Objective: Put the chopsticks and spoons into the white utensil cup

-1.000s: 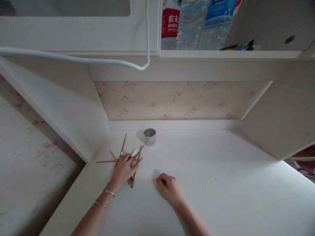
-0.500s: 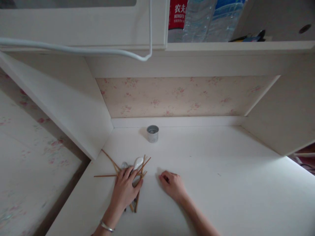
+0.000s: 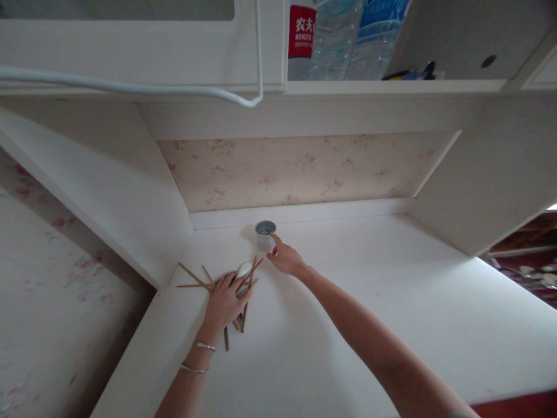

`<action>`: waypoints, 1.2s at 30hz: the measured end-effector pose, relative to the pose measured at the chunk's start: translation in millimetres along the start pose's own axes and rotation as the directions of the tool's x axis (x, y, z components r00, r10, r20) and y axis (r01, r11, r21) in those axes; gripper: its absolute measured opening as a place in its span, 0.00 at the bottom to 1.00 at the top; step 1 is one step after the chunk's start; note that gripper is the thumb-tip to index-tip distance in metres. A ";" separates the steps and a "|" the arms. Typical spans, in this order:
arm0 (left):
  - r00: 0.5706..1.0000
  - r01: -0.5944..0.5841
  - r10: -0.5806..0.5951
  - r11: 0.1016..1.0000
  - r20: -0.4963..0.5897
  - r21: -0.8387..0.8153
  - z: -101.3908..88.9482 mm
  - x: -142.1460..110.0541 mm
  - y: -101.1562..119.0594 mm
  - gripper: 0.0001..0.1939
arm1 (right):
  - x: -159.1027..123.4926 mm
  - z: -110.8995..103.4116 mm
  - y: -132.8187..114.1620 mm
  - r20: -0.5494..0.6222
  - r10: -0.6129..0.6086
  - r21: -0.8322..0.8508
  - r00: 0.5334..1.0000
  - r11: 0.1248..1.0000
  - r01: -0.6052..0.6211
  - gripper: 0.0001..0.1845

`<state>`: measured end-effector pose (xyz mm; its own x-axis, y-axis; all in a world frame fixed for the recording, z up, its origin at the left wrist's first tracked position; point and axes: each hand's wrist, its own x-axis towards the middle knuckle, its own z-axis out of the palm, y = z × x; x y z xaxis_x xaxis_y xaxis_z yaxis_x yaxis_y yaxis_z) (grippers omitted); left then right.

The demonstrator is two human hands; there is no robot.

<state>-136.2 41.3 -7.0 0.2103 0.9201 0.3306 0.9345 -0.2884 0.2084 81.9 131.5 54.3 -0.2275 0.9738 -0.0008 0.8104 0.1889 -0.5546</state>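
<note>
L hand (image 3: 228,299) is palm-down over the bundle of chopsticks (image 3: 192,275), fingers a bit apart & bent; underside's hidden, so can't tell if it's gripping. Sticks fan out past the fingers, far side & L, w/ more ends poking out nr the wrist; white spoon (image 3: 244,269) juts out just beyond the fingertips. Two bracelets (image 3: 195,368) on that forearm. And here's the R hand (image 3: 286,256), right up at the grey cup (image 3: 263,244): index out at the near-R rim, thumb apart below it, other fingers curled, so part-open; can't tell if skin meets metal. Cup's upright, holes in its base, just L of the R hand, beyond L hand & sticks, nr the back of the white desk (image 3: 348,325).
</note>
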 end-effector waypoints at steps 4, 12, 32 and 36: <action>1.000 0.011 -0.011 1.000 0.003 0.022 0.1 -5.1 9.5 0.18 | 24.7 -6.2 -4.6 0.026 0.022 -0.106 0.999 0.994 -0.020 0.35; 0.998 -0.045 0.047 0.998 0.031 -0.049 7.2 -50.0 49.0 0.19 | 18.9 -14.5 7.2 -0.039 -0.013 -0.183 0.999 0.983 0.006 0.18; 0.971 0.239 -0.240 0.969 -0.015 -0.063 -5.5 -17.3 33.0 0.20 | -164.9 -22.4 52.6 -0.214 -0.075 -0.015 0.974 0.997 0.074 0.16; 0.964 0.237 -0.251 0.961 -0.091 -0.143 -11.2 -19.3 21.3 0.19 | -167.7 -18.1 53.2 -0.202 -0.111 -0.061 0.973 0.993 0.100 0.16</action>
<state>-123.6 14.4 1.4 -0.0579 0.9350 0.3499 0.9067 -0.0974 0.4103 172.9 -19.5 40.0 -0.2018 0.9524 0.2287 0.8149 0.2928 -0.5003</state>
